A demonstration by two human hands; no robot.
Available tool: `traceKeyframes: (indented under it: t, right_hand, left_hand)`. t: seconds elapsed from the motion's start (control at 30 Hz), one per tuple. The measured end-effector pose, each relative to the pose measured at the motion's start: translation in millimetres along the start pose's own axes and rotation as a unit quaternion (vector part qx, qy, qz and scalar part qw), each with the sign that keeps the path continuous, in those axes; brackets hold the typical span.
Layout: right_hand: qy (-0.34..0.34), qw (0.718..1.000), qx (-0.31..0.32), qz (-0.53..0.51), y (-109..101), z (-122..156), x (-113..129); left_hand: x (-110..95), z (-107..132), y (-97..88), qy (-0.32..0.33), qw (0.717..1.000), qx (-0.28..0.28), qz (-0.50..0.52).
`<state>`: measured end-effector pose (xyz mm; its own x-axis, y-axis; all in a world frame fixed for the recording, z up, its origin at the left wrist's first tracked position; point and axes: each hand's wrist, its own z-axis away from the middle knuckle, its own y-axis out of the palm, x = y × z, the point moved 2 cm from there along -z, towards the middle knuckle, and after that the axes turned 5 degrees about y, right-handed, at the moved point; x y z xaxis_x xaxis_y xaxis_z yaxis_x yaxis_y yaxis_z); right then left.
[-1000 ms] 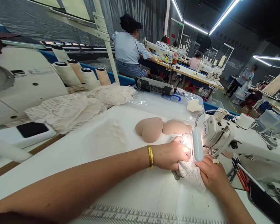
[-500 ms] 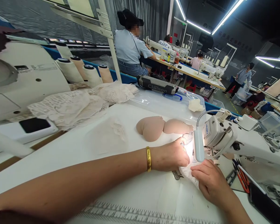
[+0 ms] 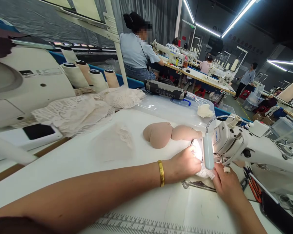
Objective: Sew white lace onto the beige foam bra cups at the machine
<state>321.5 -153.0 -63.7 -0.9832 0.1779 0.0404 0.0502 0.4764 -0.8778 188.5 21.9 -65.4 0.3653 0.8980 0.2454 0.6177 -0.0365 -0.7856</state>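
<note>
My left hand (image 3: 185,162), with a gold bangle (image 3: 161,173) at the wrist, lies curled on a small piece of white lace (image 3: 205,173) under the head of a white sewing machine (image 3: 236,143). My right hand (image 3: 226,185) presses fingers down on the same lace from the near side. Only a little lace shows between the two hands. A small lamp (image 3: 207,151) on a flexible neck lights the spot. Two beige padded cups (image 3: 171,133) lie joined just beyond my left hand.
A heap of cream lace (image 3: 83,109) lies at the back left beside thread cones (image 3: 90,78) and a second machine (image 3: 19,87). A clear plastic box lid (image 3: 171,109) sits behind the cups. Red-handled scissors (image 3: 252,183) lie at the right. Other people sit at sewing tables beyond.
The lace has been fed further under the machine head, so less of it shows. My right hand has slid forward toward the needle. My left hand has shifted slightly up and right.
</note>
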Motion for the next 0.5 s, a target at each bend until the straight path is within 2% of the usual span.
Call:
traceKeyframes:
  t: [0.13,0.23,0.37,0.5]
  right_hand:
    - [0.010,0.999,-0.035,-0.002,1.4,-5.2,-1.8]
    - [0.014,0.999,-0.035,-0.003,0.5,-6.9,-1.4]
    - [-0.014,0.999,-0.040,-0.011,-1.6,-4.1,-1.0]
    - [-0.051,0.995,-0.082,0.015,-6.9,-0.6,6.3]
  left_hand:
    - [-0.3,-0.2,7.2,-0.018,1.000,0.002,0.014]
    - [-0.8,0.0,6.3,-0.016,0.999,0.002,0.040]
    - [0.2,0.3,-6.1,-0.031,0.996,0.034,0.079]
    - [1.9,0.4,-24.1,-0.049,0.992,0.089,0.081]
